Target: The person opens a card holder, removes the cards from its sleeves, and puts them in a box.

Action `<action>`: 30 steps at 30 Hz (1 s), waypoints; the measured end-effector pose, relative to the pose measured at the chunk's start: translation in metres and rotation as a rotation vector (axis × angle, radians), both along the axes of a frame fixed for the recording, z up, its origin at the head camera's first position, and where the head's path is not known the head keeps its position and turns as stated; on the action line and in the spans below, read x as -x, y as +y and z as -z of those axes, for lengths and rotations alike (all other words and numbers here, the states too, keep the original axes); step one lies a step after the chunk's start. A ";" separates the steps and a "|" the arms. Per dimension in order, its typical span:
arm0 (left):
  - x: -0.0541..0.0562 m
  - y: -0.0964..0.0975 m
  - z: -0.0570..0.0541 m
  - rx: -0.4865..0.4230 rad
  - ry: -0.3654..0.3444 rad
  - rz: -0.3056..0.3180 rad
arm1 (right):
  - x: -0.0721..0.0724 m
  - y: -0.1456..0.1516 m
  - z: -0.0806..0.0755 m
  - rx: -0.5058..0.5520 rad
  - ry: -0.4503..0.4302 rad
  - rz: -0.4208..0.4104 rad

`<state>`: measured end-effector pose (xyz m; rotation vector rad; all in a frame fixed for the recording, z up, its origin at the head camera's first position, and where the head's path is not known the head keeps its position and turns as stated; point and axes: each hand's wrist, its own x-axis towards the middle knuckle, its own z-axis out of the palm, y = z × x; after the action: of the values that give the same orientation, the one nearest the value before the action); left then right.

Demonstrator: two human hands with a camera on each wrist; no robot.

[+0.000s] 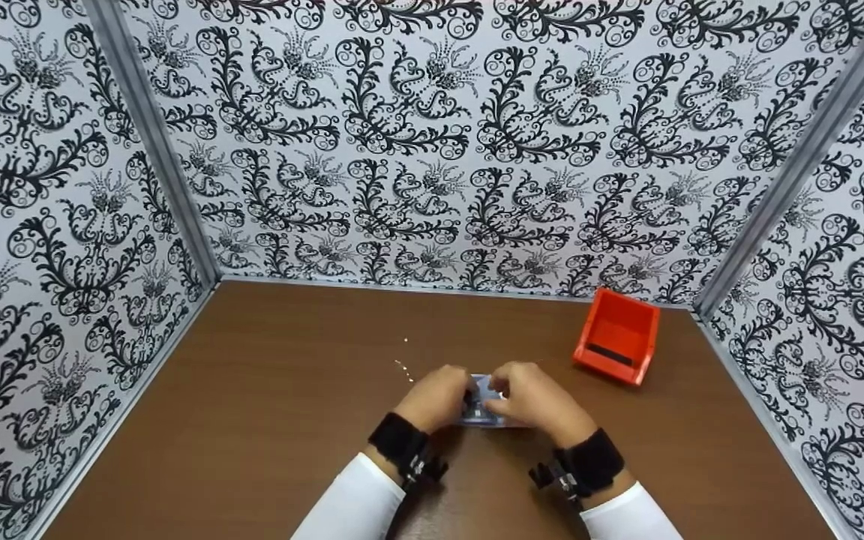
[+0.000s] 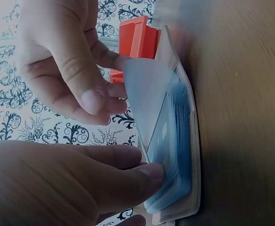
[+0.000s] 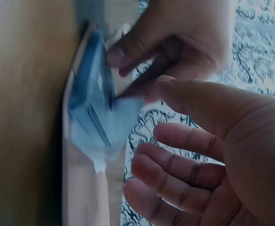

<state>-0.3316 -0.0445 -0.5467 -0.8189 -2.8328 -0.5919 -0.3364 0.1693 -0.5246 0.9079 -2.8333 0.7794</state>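
Your surroundings: black-and-white scroll-patterned walls (image 1: 417, 135) around a brown wood-grain table (image 1: 289, 360). Red plastic bin (image 1: 622, 334) sits on the table toward its far right corner, beyond your right hand (image 1: 541, 397) and apart from it. Your right fingers are spaced apart and loosely bent, near the packet, with no firm hold visible; you cannot tell from these views whether a fingertip touches plastic. Your left hand (image 1: 436, 397) pinches: thumb and fingers clamped on the edge of the stack of clear sheets (image 2: 180, 141). That stack lies on a pale backing (image 3: 81, 193) on the table, between your two hands. One clear sheet (image 2: 147, 94) tilts up from the stack toward your right fingers. White specks (image 1: 405, 368) dot the table just beyond your left hand
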 end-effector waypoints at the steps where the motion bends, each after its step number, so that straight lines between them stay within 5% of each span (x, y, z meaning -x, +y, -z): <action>1: 0.000 0.000 0.000 0.003 0.007 0.000 | -0.001 -0.002 0.001 -0.007 0.016 -0.007; 30: -0.002 0.000 0.001 0.056 0.056 -0.002 | -0.006 -0.012 0.006 -0.117 0.090 0.000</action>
<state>-0.3299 -0.0442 -0.5475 -0.8277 -2.8110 -0.4839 -0.3307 0.1572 -0.5302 0.9319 -2.8250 0.5622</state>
